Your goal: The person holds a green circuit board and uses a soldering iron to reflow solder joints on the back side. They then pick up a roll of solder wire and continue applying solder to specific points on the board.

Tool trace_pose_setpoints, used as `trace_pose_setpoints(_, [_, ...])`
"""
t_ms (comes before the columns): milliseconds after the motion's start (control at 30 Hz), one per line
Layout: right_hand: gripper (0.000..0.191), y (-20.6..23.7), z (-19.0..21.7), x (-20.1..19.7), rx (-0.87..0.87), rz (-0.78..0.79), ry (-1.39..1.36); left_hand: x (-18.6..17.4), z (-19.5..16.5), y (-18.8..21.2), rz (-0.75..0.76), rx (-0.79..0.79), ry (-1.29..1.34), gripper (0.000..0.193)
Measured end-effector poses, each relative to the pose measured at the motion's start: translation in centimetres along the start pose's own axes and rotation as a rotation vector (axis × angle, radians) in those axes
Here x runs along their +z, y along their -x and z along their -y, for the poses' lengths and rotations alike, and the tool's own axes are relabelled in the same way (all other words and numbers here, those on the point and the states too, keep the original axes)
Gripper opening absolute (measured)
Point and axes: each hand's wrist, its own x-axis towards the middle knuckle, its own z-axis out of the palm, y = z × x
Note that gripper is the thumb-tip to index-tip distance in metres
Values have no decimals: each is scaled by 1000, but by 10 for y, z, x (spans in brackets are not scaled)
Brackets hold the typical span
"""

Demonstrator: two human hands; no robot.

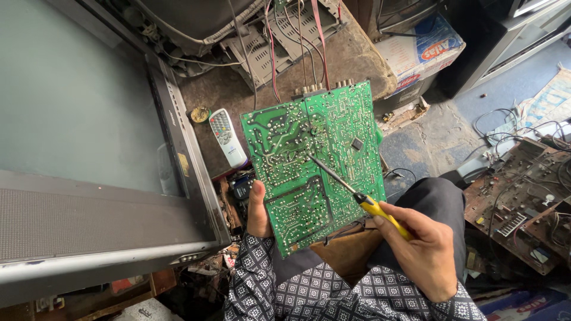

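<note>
Here, a person sits on the floor with a big green circuit board (315, 163) held up over their lap. The left hand (259, 211) is closed on the board's left edge, near the bottom corner, with the thumb on the front and the other fingers hidden behind. The board is tilted, so its top leans toward one o'clock. Its shiny dotted side faces up.

The right hand (425, 249) is curled shut around the yellow handle of a screwdriver (351, 190). The thin dark shaft points toward ten o'clock, and its tip rests on the middle of the board.

Red and white wires (315, 41) run up from the board's top edge, at twelve o'clock, to a grey open box (279, 41). At nine o'clock from the board stands a big old TV (77, 131) with a grey screen. Just beside the board, at about ten o'clock, lies a white remote (227, 137). Well apart, at three o'clock, sits another brown circuit board (523, 202) with loose cables around it. At one o'clock is a cardboard box (419, 50). Both sleeves (309, 291) have a black and white pattern.
</note>
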Motion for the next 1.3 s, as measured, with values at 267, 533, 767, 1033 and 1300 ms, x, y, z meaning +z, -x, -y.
trace_pose_setpoints(267, [29, -2, 3, 6, -5, 40, 12, 3, 1, 3, -40, 7, -10, 97])
trace_pose_setpoints(533, [30, -4, 3, 8, 17, 58, 20, -1, 1, 1, -19, 7, -27, 97])
trace_pose_setpoints(767, [29, -3, 1, 9, 36, 56, 8, -1, 4, -1, -22, 11, -1, 96])
trace_pose_setpoints(1033, [29, 0, -4, 12, -2, 37, 2, 2, 2, 0, -45, -5, 25, 97])
trace_pose_setpoints(1300, [29, -1, -2, 14, -14, 37, 0, 4, 1, 2, -54, -16, 38, 94])
